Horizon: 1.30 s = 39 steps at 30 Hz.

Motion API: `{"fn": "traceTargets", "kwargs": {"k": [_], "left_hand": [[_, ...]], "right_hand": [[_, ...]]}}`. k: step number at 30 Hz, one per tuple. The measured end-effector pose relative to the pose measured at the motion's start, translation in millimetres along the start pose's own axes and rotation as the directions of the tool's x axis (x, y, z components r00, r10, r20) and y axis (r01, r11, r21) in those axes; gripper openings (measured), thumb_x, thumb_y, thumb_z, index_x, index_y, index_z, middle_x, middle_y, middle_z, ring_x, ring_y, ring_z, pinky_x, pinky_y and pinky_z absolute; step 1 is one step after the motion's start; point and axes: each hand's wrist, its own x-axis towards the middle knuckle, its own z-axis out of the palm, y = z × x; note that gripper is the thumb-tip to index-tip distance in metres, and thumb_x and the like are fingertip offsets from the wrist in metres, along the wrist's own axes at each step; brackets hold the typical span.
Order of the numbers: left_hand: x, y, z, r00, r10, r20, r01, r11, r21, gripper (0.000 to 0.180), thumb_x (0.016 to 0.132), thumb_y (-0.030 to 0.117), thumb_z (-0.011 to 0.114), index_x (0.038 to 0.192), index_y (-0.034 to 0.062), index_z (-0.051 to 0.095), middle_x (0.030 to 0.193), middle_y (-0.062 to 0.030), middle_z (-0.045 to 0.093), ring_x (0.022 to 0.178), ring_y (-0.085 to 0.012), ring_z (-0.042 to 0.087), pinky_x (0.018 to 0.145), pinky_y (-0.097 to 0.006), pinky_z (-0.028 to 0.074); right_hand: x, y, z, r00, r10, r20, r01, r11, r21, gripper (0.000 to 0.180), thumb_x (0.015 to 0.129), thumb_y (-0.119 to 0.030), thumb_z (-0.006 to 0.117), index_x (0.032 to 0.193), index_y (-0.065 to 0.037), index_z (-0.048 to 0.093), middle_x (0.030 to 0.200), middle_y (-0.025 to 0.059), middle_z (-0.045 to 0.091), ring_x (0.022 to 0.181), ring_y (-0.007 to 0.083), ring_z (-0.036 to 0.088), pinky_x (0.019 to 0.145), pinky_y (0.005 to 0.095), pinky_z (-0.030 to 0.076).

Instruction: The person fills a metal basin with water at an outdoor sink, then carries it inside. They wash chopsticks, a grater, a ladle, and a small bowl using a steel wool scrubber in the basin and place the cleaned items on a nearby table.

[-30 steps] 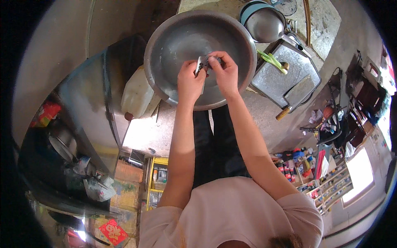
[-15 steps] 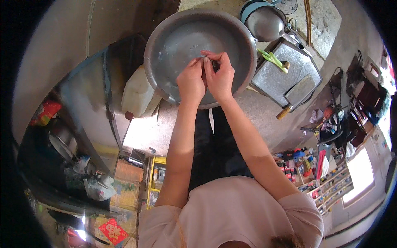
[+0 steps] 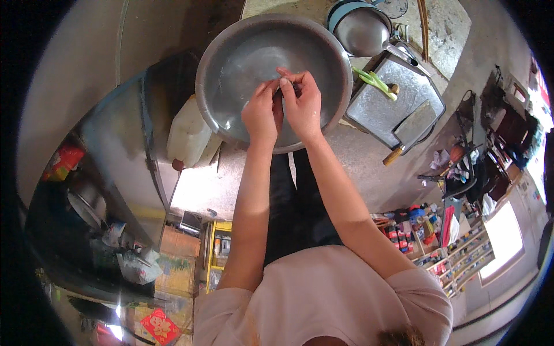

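Note:
A wide grey basin [image 3: 245, 55] stands before me with water in it. Over its near half, my left hand [image 3: 259, 118] and my right hand [image 3: 302, 106] meet, fingers curled and pressed together at the tips. Something small and dark shows between them, mostly hidden by the fingers, so its kind cannot be made out. Both hands look wet and are closed. The right thumb lies on top, beside the left fingertips.
Right of the basin lies a grey cutting board [image 3: 381, 106] with green stalks [image 3: 375, 82] and a cleaver [image 3: 414, 124], its wooden handle past the near edge. A metal dipper [image 3: 360, 32] rests behind it. A whitish plastic jug [image 3: 189, 135] stands left of the basin.
My fingers have shifted slightly against each other, still pressed together over the basin. The whole view has moved a little, so the basin and board sit slightly further left.

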Motion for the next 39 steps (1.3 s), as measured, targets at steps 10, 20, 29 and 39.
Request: {"fn": "traceTargets", "kwargs": {"k": [10, 20, 29, 39], "left_hand": [[-1.7, 7.6, -8.2, 0.943, 0.334, 0.003, -0.328, 0.926, 0.188, 0.030, 0.080, -0.004, 0.059, 0.108, 0.0066, 0.063, 0.097, -0.0041, 0.066, 0.083, -0.0176, 0.065, 0.072, -0.027, 0.051], [5.7, -4.6, -20.4, 0.857, -0.352, 0.375, 0.496, 0.370, -0.785, 0.031, 0.092, 0.025, 0.056, 0.115, 0.0030, 0.057, 0.082, -0.0033, 0.060, 0.068, -0.0121, 0.057, 0.058, -0.028, 0.050], [11.1, -5.7, -9.8, 0.812, -0.526, 0.254, 0.542, 0.515, -0.665, 0.024, 0.091, 0.021, 0.059, 0.109, 0.0057, 0.062, 0.086, 0.0008, 0.062, 0.077, -0.0081, 0.058, 0.068, -0.024, 0.047], [-6.6, 24.9, -19.3, 0.814, -0.440, 0.380, 0.581, 0.592, -0.559, 0.032, 0.090, 0.022, 0.058, 0.117, 0.0040, 0.060, 0.097, 0.0013, 0.062, 0.080, -0.0071, 0.058, 0.066, -0.023, 0.047]], "right_hand": [[21.4, 20.2, -10.3, 0.936, 0.307, -0.173, -0.255, 0.928, 0.270, 0.009, 0.090, -0.008, 0.057, 0.090, 0.002, 0.055, 0.097, 0.0114, 0.067, 0.086, 0.0109, 0.059, 0.080, 0.0235, 0.045], [36.8, 73.7, -9.8, 0.987, -0.060, -0.151, -0.039, 0.817, -0.575, 0.020, 0.079, -0.013, 0.066, 0.096, -0.003, 0.061, 0.086, 0.0180, 0.063, 0.083, 0.0337, 0.060, 0.074, 0.0376, 0.047], [4.7, 16.1, -9.1, 0.984, 0.013, 0.179, -0.015, 1.000, 0.007, 0.020, 0.084, -0.004, 0.060, 0.104, -0.004, 0.062, 0.092, 0.0057, 0.060, 0.086, 0.0122, 0.056, 0.077, 0.0251, 0.045], [26.4, 40.3, -18.5, 0.986, 0.123, 0.115, -0.132, 0.989, 0.066, 0.022, 0.088, -0.016, 0.059, 0.103, -0.002, 0.067, 0.096, 0.0138, 0.062, 0.093, 0.0187, 0.060, 0.078, 0.0304, 0.046]]}}
